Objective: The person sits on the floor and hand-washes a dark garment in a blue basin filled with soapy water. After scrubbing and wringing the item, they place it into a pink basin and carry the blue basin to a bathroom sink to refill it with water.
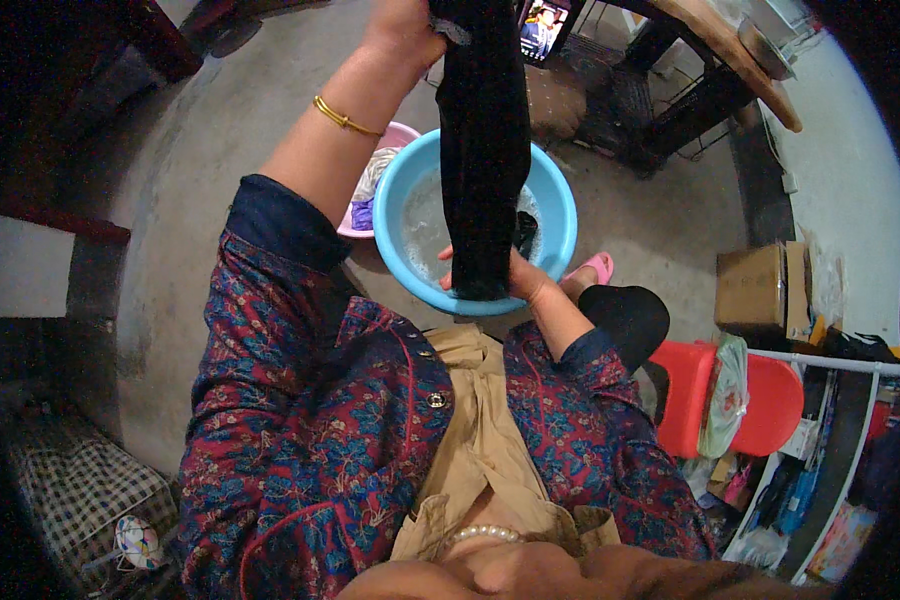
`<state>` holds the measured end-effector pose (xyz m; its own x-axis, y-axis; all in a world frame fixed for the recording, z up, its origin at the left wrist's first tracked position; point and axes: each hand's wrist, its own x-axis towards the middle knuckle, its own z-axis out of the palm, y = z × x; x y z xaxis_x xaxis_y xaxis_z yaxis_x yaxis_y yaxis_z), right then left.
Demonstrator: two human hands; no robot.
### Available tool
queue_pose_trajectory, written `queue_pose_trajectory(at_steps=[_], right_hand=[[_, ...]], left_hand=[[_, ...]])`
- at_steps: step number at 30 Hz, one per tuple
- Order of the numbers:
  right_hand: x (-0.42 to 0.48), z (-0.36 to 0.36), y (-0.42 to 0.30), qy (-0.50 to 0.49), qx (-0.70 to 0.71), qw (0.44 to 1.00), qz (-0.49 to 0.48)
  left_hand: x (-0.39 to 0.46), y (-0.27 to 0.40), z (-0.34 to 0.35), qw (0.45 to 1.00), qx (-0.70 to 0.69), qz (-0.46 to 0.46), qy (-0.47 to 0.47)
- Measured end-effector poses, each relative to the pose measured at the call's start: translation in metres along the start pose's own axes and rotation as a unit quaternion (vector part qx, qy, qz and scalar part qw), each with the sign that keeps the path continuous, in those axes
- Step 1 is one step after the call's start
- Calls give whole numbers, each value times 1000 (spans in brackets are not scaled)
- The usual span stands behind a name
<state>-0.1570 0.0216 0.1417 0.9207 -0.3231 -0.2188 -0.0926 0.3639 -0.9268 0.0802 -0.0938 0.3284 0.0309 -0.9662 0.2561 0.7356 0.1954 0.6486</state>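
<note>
A long black garment hangs stretched in front of me over a light blue plastic basin. My left hand, at the top edge of the view, is closed on the garment's upper part; a gold bangle is on that wrist. My right hand is at the garment's lower end, behind it, low over the basin's near rim. Some fingers show on its left side, but the cloth hides most of the grip. Sudsy water fills part of the basin, with more dark cloth at its right side.
A pink basin with white and purple cloth adjoins the blue one on the left. A phone with a lit screen stands beyond. At right are a red plastic stool, a cardboard box and a shelf; a pink slipper is nearby.
</note>
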Motion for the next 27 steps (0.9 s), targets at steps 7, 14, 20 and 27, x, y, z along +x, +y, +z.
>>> queue_pose_trajectory(at_steps=[7, 14, 20, 27], right_hand=[[2, -25, 38, 93, -267, 954, 98], [-17, -58, -43, 324, -174, 924, -107], [-21, -54, -131, 316, -362, 838, -259], [0, 0, -199, 189, -317, 906, -207]], left_hand=[[0, 11, -30, 996, 19, 28, 79], [-24, 22, -83, 981, 31, 74, 175], [-83, -17, -94, 957, -1, -27, 288], [-141, -124, -138, 955, -111, -191, 197]])
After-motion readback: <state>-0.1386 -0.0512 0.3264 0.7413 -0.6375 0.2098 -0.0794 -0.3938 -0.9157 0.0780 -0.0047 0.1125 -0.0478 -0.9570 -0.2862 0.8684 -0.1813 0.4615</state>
